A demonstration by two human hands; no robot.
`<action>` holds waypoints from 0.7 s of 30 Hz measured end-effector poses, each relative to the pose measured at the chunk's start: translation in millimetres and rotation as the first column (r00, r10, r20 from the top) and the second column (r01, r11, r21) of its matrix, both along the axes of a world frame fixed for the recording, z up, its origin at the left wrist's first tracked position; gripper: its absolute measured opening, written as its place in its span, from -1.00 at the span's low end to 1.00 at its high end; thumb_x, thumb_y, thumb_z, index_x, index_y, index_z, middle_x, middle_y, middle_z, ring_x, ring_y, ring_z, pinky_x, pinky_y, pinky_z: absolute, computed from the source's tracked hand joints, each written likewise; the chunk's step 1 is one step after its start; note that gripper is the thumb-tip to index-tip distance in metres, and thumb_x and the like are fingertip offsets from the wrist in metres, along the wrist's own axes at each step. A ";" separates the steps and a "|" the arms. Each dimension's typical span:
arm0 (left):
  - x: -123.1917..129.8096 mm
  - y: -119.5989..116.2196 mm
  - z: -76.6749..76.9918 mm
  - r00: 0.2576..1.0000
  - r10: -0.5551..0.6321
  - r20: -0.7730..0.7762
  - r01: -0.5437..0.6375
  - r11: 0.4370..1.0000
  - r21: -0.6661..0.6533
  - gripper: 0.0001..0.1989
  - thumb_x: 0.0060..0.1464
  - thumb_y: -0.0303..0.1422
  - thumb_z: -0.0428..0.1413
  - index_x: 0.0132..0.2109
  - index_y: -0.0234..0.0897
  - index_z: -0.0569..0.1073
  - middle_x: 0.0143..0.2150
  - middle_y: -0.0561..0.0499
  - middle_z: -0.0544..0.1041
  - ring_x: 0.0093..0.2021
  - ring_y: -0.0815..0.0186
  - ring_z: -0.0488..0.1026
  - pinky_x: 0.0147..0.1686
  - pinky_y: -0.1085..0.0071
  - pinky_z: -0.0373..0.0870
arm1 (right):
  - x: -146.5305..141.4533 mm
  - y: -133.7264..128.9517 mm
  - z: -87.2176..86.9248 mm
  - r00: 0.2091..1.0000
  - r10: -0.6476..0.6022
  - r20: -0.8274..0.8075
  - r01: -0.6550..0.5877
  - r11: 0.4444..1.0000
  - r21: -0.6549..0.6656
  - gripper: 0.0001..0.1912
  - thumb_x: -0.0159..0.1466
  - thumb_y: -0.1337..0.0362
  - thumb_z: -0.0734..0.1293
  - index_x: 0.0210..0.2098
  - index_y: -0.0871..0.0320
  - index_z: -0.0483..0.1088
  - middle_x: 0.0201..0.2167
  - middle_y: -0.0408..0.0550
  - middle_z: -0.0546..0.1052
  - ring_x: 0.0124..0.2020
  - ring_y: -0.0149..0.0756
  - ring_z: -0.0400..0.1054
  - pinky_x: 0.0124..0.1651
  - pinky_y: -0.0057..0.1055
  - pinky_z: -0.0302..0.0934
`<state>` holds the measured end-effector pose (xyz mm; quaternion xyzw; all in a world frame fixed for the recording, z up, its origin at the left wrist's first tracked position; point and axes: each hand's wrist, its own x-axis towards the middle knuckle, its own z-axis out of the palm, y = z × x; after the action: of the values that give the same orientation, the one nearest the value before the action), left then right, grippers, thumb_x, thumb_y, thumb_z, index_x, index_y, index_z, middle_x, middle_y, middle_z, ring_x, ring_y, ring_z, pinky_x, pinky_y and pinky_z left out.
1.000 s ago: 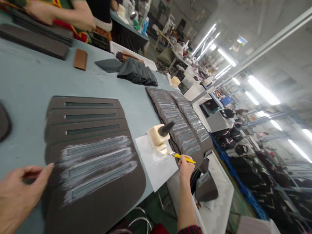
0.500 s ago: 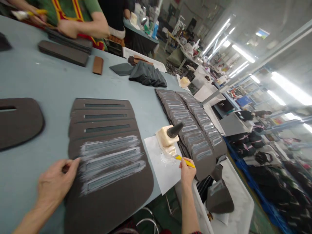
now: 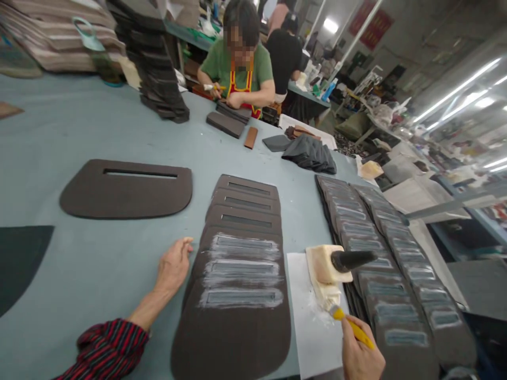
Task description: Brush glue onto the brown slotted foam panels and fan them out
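Note:
My right hand (image 3: pixel 362 351) grips a yellow-handled brush (image 3: pixel 358 333). Its bristles touch the white paste at the foot of a cream-coloured glue container (image 3: pixel 325 266), from which a black tapered piece (image 3: pixel 352 259) sticks out sideways. Under the container lies a white sheet (image 3: pixel 303 301). Just left of the fanned stack of dark brown slotted panels (image 3: pixel 237 332), my left hand (image 3: pixel 173 268) rests near the table with its fingers stretched toward the stack's edge, holding nothing. White glue is smeared around the slots of three panels; the slots further back look bare.
More glue-smeared panels (image 3: pixel 400 316) lie overlapping in two rows at right. A single slotted panel (image 3: pixel 127 195) lies at left on the blue-grey table (image 3: pixel 103 253). Dark grey pieces (image 3: pixel 311 153) are piled further back. Across the table a co-worker in green (image 3: pixel 261 66) handles dark pieces.
The view has swung left, bringing the co-worker and whole left panel into sight. My left hand has let go of the stack's edge. The brush stays at the glue.

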<state>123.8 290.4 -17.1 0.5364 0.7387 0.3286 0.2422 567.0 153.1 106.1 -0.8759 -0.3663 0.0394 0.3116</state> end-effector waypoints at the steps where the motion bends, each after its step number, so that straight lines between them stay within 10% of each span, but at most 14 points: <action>1: 0.0 3.7 -0.5 1.000 -0.010 -0.002 0.010 0.999 0.048 -0.66 0.21 -0.20 -0.16 -0.03 -0.24 0.37 -0.21 -0.04 0.51 -0.18 0.25 0.46 -0.10 0.31 0.33 | -10.6 10.1 2.2 0.999 0.028 -0.041 -0.028 1.000 0.009 -0.60 0.03 -0.07 0.31 -0.33 0.10 0.44 -0.37 -0.08 0.53 -0.35 -0.18 0.42 -0.28 -0.36 0.21; 11: 26.8 52.3 23.5 0.930 -0.174 -0.324 0.222 0.968 0.116 -0.67 0.19 -0.27 -0.03 0.07 -0.24 0.34 0.10 -0.15 0.43 0.10 0.11 0.30 0.07 0.14 0.18 | -217.4 194.7 -16.6 0.681 0.639 -0.358 -0.571 0.769 0.288 -0.76 0.17 0.12 0.29 -0.32 0.17 0.44 -0.47 -0.17 0.44 -0.51 -0.42 0.22 -0.41 -0.48 0.12; 15: 25.3 56.2 23.0 0.895 -0.204 -0.396 0.245 0.968 0.057 -0.69 0.16 -0.33 -0.01 0.04 -0.26 0.36 0.08 -0.17 0.44 0.08 0.08 0.31 0.06 0.12 0.16 | -253.5 236.8 -38.6 0.585 0.744 -0.324 -0.682 0.667 0.302 -0.80 0.16 0.18 0.26 -0.34 0.15 0.45 -0.44 -0.17 0.46 -0.49 -0.43 0.24 -0.38 -0.50 0.12; 21: 24.2 54.1 26.6 0.878 -0.214 -0.428 0.253 0.967 0.038 -0.66 0.16 -0.34 -0.03 0.07 -0.28 0.35 0.09 -0.18 0.43 0.07 0.07 0.31 0.05 0.11 0.15 | -248.3 248.1 -45.5 0.762 0.623 -0.179 -0.585 0.780 0.223 -0.86 0.13 0.21 0.25 -0.43 0.12 0.41 -0.57 -0.23 0.39 -0.52 -0.40 0.23 -0.39 -0.49 0.09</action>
<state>148.0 344.5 9.5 0.6902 0.6873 0.2076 0.0902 318.7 401.1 60.6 -0.6723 -0.5903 0.2163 0.3909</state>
